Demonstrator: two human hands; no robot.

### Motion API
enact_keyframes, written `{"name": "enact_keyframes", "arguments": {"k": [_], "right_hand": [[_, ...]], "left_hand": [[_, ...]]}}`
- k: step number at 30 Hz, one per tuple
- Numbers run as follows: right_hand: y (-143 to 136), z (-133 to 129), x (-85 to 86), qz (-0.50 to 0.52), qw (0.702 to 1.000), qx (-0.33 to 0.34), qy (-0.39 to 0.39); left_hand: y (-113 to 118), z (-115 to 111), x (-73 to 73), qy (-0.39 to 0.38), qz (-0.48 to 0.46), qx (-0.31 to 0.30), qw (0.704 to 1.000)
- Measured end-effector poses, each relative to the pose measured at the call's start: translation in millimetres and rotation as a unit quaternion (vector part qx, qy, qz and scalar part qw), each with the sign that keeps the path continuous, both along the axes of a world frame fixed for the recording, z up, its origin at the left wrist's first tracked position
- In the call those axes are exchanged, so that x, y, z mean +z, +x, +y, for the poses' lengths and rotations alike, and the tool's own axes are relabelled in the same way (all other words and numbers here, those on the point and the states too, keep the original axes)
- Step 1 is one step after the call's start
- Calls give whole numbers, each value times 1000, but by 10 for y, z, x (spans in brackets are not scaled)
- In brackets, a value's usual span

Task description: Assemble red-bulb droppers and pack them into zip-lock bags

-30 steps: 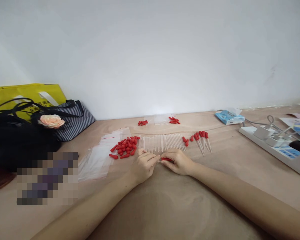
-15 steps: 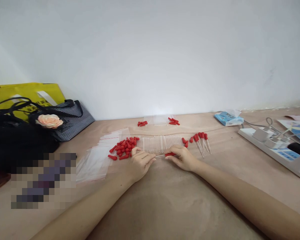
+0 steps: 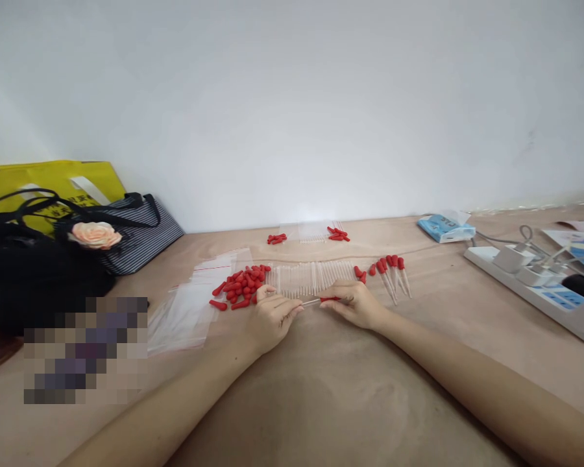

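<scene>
Between my fingers, my left hand (image 3: 276, 318) pinches one end of a thin clear dropper tube (image 3: 311, 302). My right hand (image 3: 353, 305) grips a red rubber bulb (image 3: 329, 299) at the tube's other end; how far the tube sits inside it is hidden. Just beyond my hands lies a row of clear tubes (image 3: 311, 277). A pile of red rubber bulbs (image 3: 243, 285) is beside my left hand. Past my right hand lie a few loose bulbs (image 3: 359, 274) and several droppers with red bulbs fitted (image 3: 392, 275).
Clear plastic zip bags (image 3: 189, 318) lie left of the pile. Further back are more bulbs (image 3: 339, 234) and tubes near the wall. A tissue pack (image 3: 445, 228) and a power strip (image 3: 540, 292) are on the right. A striped bag (image 3: 141, 237) and yellow bag (image 3: 53, 181) stand left.
Both hands hold nearly the same places and grips. The visible stretch of tube between them looks slightly more tilted, its right end a little higher.
</scene>
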State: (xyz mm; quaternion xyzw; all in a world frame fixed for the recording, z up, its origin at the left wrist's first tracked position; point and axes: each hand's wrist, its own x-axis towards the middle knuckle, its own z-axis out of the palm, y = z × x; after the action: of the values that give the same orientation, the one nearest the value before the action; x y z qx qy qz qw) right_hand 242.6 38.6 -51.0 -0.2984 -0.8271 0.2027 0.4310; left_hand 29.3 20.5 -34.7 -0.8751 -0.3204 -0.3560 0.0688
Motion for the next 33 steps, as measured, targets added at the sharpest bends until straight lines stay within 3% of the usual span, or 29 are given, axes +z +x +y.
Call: {"name": "enact_keyframes", "arguments": {"k": [3, 7, 9, 11, 14, 17, 19, 21, 24, 28, 33], "right_hand": [[-68, -14, 21, 134, 981, -22, -137], [-267, -96, 19, 352, 885, -23, -304], [-352, -121, 28, 398, 848, -10, -349], [-366, -96, 76, 394, 847, -8, -358], [-162, 62, 234, 305, 900, -72, -303], [280, 293, 403, 136, 941, -217, -221], [589, 424, 451, -12, 922, -345, -177], [813, 510, 425, -158, 872, -438, -150], [933, 564, 300, -254, 835, -464, -151], [895, 576, 169, -283, 828, -458, -154], [896, 568, 196, -304, 830, -445, -145]], "left_hand": [[35, -12, 8, -52, -7, 19, 998], [67, -29, 17, -125, -18, 43, 991], [71, -35, 27, -147, -19, 40, 988], [69, -41, 42, -159, -15, 24, 987], [68, -51, 65, -159, -20, -2, 987], [78, -55, 73, -162, -20, -7, 987], [86, -52, 68, -166, -11, -3, 986], [91, -48, 62, -167, -1, 0, 986], [90, -42, 60, -168, 7, 0, 986], [89, -47, 75, -165, 6, -4, 986], [92, -49, 70, -161, 11, 0, 987]]}}
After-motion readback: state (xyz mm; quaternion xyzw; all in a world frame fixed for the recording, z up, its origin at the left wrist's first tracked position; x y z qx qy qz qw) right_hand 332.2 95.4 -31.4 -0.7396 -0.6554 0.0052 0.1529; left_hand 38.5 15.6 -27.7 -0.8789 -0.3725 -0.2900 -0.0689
